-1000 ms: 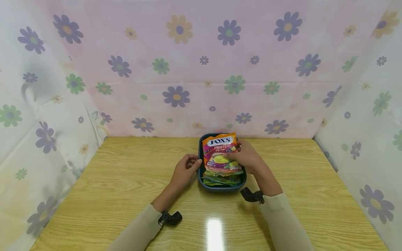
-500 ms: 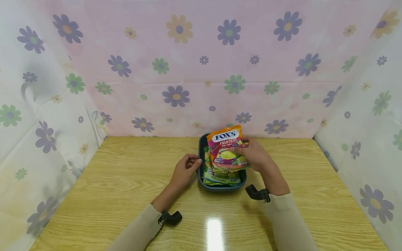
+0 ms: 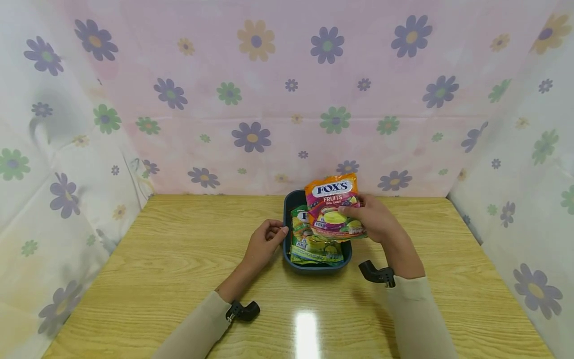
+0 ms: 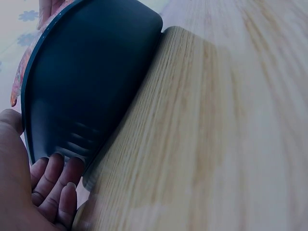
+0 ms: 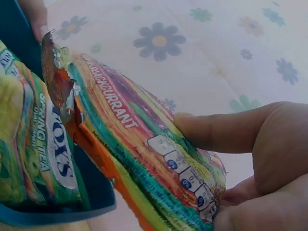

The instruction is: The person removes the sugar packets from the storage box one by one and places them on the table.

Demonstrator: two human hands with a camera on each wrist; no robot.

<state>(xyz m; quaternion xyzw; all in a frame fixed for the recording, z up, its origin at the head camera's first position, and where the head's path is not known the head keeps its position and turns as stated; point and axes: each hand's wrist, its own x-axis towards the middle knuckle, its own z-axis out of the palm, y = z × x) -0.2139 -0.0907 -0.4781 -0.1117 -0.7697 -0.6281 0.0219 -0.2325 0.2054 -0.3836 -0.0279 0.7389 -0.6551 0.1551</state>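
My right hand (image 3: 374, 217) pinches an orange and purple Fox's Fruits candy bag (image 3: 334, 212) by its right edge, thumb on the front. That bag is raised over the right half of a dark blue plastic tub (image 3: 317, 269). A green Fox's Spring Tea candy bag (image 5: 29, 139) lies inside the tub, partly hidden by the raised bag in the head view. At the tub's left side, my left hand (image 3: 267, 238) holds the rim. In the left wrist view its thumb (image 4: 12, 120) is at the rim and its fingers (image 4: 55, 178) bend against the outer wall.
The tub stands on a wood-grain table (image 3: 188, 249) near its back edge. Behind rises a pink flowered cloth (image 3: 287, 99), with more flowered cloth at both sides. A black wrist mount (image 3: 376, 274) sits on each forearm.
My right hand has lifted the orange candy bag up and to the right from the tub, uncovering more of the green bag. The left hand has stayed at the rim.
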